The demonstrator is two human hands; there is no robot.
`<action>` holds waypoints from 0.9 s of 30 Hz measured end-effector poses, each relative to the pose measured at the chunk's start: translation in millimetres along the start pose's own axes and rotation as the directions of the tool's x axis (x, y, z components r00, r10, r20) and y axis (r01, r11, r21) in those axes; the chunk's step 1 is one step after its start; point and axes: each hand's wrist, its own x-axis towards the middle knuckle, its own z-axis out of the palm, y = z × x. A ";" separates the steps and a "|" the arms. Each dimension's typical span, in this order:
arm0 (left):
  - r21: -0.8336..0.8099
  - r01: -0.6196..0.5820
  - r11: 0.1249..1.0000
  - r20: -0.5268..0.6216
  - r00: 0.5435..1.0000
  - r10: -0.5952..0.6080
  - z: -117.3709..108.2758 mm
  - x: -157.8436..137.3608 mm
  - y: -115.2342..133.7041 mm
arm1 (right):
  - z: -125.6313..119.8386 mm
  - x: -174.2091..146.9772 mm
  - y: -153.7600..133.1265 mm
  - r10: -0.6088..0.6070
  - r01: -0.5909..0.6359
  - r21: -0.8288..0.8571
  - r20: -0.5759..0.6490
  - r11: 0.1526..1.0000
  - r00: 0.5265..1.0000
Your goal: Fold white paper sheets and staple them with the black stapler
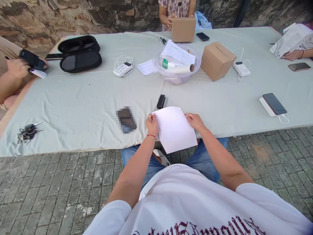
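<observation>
Between my two hands is a white sheet of paper (176, 129), tilted over the near edge of the table. My left hand (152, 125) pinches its left edge, thumb on top. On the right edge, my right hand (195, 121) grips the sheet near its upper corner. Just beyond the paper lies a small black stapler (160, 101), its near end close to the sheet. A dark, pixelated object (126, 119) rests left of my left hand; its kind cannot be made out.
A clear plastic tub (178, 78) holds papers and a roll. Around it are cardboard boxes (217, 61), white power banks (123, 69) and a phone on a charger (274, 104). Keys (28, 133) and an open black case (80, 60) lie leftward. Other people sit at the far side and both ends.
</observation>
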 end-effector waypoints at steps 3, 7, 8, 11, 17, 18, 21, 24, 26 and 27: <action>-0.024 0.013 1.000 0.005 1.000 -0.013 -0.6 0.7 -0.2 | -2.0 0.4 4.6 0.094 -0.079 0.178 -0.078 0.981 0.992; -0.048 0.058 0.997 0.017 0.998 -0.057 -1.4 0.6 0.9 | -8.2 3.7 6.7 0.189 -0.195 0.329 0.050 0.924 0.981; -0.051 0.067 0.996 0.022 0.998 -0.066 -1.5 0.4 1.1 | -8.7 4.1 6.3 0.180 -0.197 0.351 0.081 0.916 0.980; -0.052 0.055 0.997 0.027 0.998 -0.054 -1.4 0.5 -0.2 | -6.8 3.0 4.5 0.137 -0.159 0.360 0.086 0.919 0.987; 0.013 -0.003 1.000 0.043 0.999 0.002 -1.5 3.9 -8.4 | -1.5 -0.6 6.3 0.096 -0.098 0.276 0.021 0.956 0.995; 0.024 -0.007 1.000 0.044 0.999 0.006 -1.7 4.2 -9.0 | -1.1 -0.2 7.1 0.097 -0.098 0.279 0.018 0.955 0.995; 0.054 -0.010 0.998 0.028 1.000 0.009 -2.3 4.0 -8.3 | 0.1 1.5 9.2 0.101 -0.095 0.294 -0.004 0.951 0.995; 0.069 -0.003 0.998 0.005 1.000 0.003 -1.9 2.8 -5.8 | 1.9 1.4 10.7 0.061 -0.040 0.286 -0.062 0.957 0.996; 0.069 -0.005 0.998 -0.005 1.000 0.005 -1.1 2.3 -4.8 | 3.0 0.0 11.9 0.029 -0.011 0.266 -0.065 0.964 0.997; 0.068 -0.007 0.998 -0.008 1.000 0.007 -0.6 2.3 -4.7 | 3.4 -0.8 12.6 0.020 -0.005 0.261 -0.054 0.965 0.998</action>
